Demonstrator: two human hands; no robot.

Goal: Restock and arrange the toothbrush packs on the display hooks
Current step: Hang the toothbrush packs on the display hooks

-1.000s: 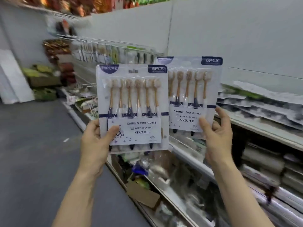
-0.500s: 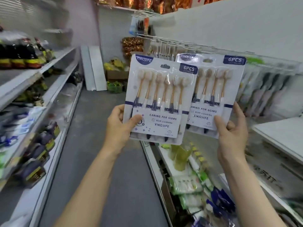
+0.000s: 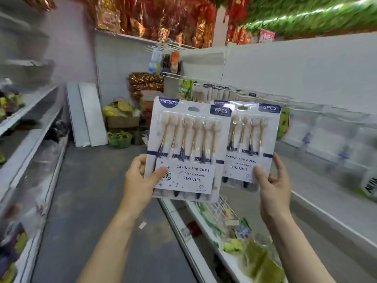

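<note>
**Head view: two packs up, hooks ahead to the right**

Head camera looks down the aisle over both forearms. Nearest, the left hand [image 3: 140, 180] pinches the lower left corner of the front toothbrush pack [image 3: 187, 150], thumb on its face, fingers behind. The right hand [image 3: 271, 180] holds the rear toothbrush pack [image 3: 253, 139] by its lower right corner, thumb on the label and the other fingers spread loosely behind. Both packs stand upright, long axis vertical, hang holes at the top; the front one overlaps the rear one's left side.

Beyond and slightly above them, the display hooks [image 3: 224, 90] run along the right-hand white back panel [image 3: 306, 68], already carrying a row of hanging packs. I judge the right hand nearer to them, so the rear pack likely goes on first. Blur hides the free hook tips. Open aisle floor [image 3: 98, 190] lies left; the lower shelf edge [image 3: 183, 231] crowds below.
</note>
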